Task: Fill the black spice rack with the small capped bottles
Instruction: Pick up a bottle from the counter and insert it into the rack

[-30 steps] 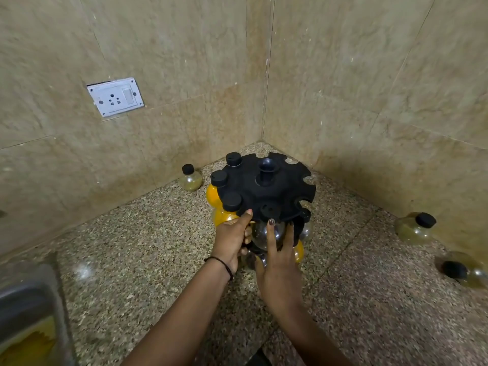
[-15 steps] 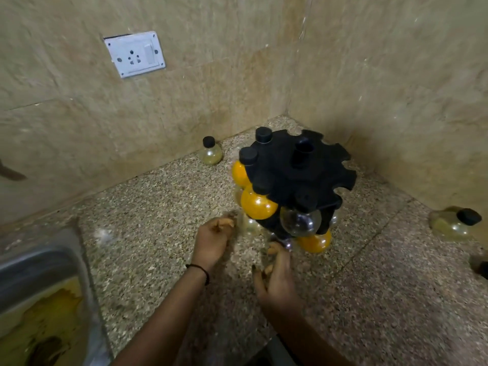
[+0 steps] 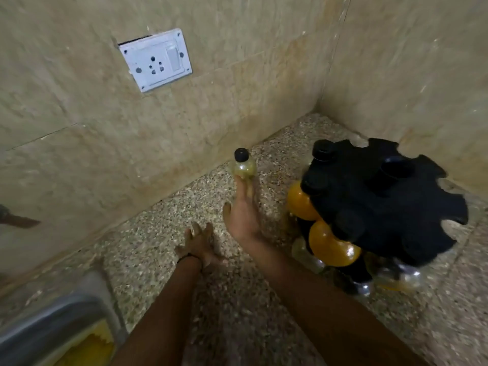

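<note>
Right hand point(image 3: 241, 216): stretched forward, grip apart, fingers point(image 3: 247, 190) extended with their tips touching the lower body of the lone bottle; not closed round it.
Left hand point(image 3: 198, 243): lower and nearer the viewer, fingers spread loosely, grip apart, holding nothing; a dark band sits on its wrist.
Lone bottle point(image 3: 243, 166): small, round, clear with pale yellowish contents and a black cap; upright on the desk, close to the back wall, well left of the rack.
Black spice rack point(image 3: 383, 202): notched black disc on a central stem, standing in the desk's corner to the right of the right hand; several rim notches are unfilled.
Racked bottles: two orange-filled bottles point(image 3: 330, 249) hang at the rack's left edge, black caps seated in the notches; clear bottles point(image 3: 406, 276) show lower down, blurred, number not readable.
Desk point(image 3: 163, 260): speckled granite surface carrying rack, bottle and both hands.
Walls: beige stone tiles meeting at the corner behind the rack.
Socket plate point(image 3: 155, 59): white, with switch, mounted tilted on the left wall above the lone bottle.
Sink point(image 3: 52, 331): steel rim at bottom left, something yellow inside.
</note>
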